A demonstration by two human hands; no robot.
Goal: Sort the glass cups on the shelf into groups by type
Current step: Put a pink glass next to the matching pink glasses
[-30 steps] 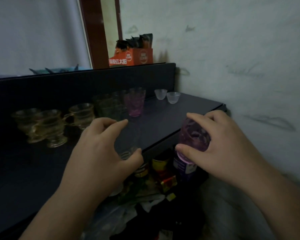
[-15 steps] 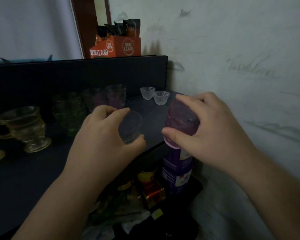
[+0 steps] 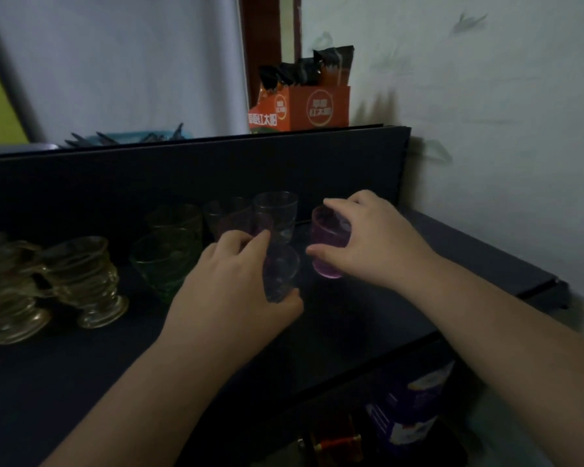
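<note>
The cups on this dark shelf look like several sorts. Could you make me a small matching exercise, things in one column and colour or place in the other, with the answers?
Things:
1. footed cups with handles
2. cup in the right hand
3. cup in the left hand
4. orange box

Colour or place:
A. purple, held from above
B. on the ledge behind the shelf
C. amber, at the far left
D. dark and clear, held in front of the other tumblers

Pairs: 1-C, 2-A, 3-D, 4-B
</note>
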